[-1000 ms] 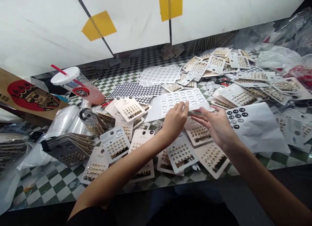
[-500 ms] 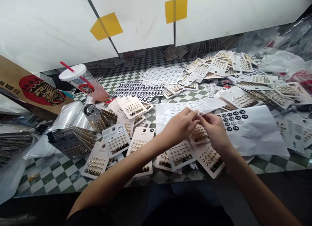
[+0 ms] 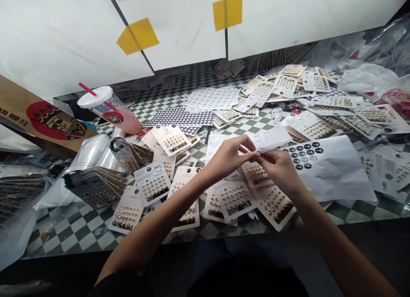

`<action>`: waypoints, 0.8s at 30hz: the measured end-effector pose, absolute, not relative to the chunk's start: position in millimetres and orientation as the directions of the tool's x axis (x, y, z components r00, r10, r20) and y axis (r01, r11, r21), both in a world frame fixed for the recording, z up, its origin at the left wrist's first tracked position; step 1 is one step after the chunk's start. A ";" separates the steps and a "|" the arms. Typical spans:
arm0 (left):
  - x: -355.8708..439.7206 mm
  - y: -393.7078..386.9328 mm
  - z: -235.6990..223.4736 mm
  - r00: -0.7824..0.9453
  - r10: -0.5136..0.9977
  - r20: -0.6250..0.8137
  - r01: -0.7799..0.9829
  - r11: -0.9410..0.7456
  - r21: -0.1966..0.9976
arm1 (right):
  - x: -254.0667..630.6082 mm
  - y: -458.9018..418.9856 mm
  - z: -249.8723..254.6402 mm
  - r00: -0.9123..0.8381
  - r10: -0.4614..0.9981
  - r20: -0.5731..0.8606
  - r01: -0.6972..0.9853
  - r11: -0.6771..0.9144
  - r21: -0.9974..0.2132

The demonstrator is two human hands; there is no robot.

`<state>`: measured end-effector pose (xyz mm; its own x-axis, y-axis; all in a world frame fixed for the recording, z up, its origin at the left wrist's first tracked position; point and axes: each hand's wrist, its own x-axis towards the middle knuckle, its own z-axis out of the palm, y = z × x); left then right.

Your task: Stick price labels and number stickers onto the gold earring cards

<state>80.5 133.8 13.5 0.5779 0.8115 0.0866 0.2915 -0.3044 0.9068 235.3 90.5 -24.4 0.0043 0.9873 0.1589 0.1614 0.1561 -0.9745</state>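
a sheet of price stickers (image 3: 270, 139), a white strip, is pinched between both hands above the middle of the checkered counter (image 3: 75, 237), its free end sticking up and to the right past the fingers. the left hand (image 3: 229, 156) has its fingers (image 3: 248, 140) curled over and pressed together on the strip's near edge. the right hand (image 3: 280, 171) pinches the strip from the other side, thumb and fingers close together, just beside the left hand's fingertips. an earring card (image 3: 258, 174) lies just under the right hand, and more earring cards (image 3: 235, 199) lie below both hands. to the right lies a sheet of black dot stickers (image 3: 304, 155). well off to the left stands a plastic cup (image 3: 99, 103) with a red straw (image 3: 88, 89).
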 end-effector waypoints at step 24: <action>45.6 36.2 -5.4 0.128 0.942 0.311 0.428 -0.336 0.839 | 203.2 25.7 -11.3 -0.147 0.988 -0.037 -0.043 -0.043 -0.998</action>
